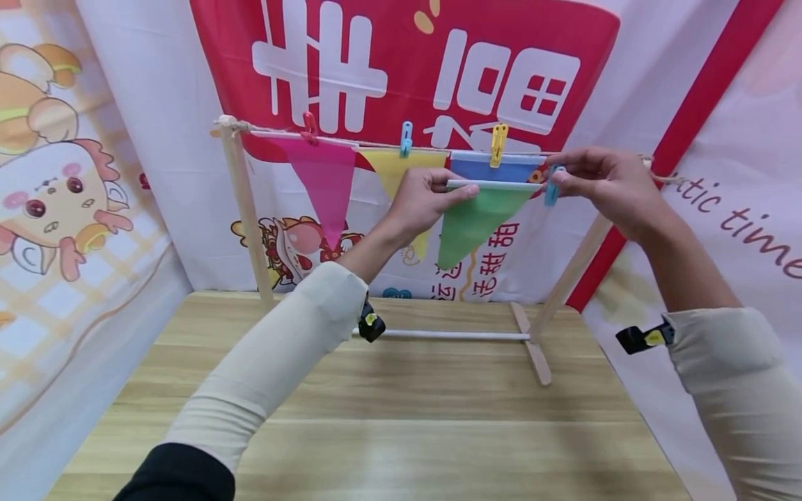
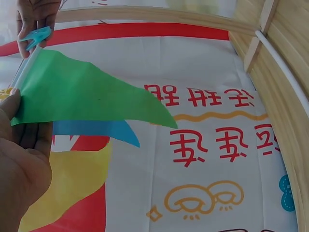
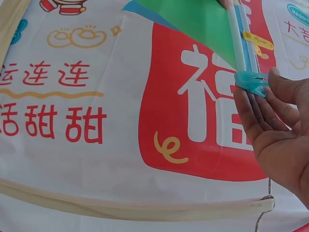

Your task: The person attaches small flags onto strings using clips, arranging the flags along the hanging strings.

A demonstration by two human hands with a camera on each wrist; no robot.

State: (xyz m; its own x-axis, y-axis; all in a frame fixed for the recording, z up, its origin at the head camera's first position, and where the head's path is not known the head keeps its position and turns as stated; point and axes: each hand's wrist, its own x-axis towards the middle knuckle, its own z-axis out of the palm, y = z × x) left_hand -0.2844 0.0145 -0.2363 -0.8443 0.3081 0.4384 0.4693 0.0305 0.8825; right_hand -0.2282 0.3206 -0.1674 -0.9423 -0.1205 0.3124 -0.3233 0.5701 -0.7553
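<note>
A green triangular pennant (image 1: 479, 219) hangs in front of a blue pennant (image 1: 489, 168) on the string. My left hand (image 1: 422, 202) pinches the white top edge of the green pennant near its left corner. At the opposite corner, my right hand (image 1: 617, 188) pinches a teal clothespin (image 3: 251, 82) between thumb and fingers. The clothespin sits at the right end of the pennant's white edge; whether its mouth grips the cloth or string I cannot tell. A yellow clothespin (image 1: 498, 145) is on the blue pennant's top edge.
Further left hang a yellow pennant (image 1: 385, 167) under a light blue clothespin (image 1: 406, 139) and a pink pennant (image 1: 326, 181) under a red clothespin (image 1: 310, 129). Wooden posts (image 1: 247, 209) hold the string above the wood-grain table (image 1: 388, 431). A white rod (image 1: 445, 335) runs low between them.
</note>
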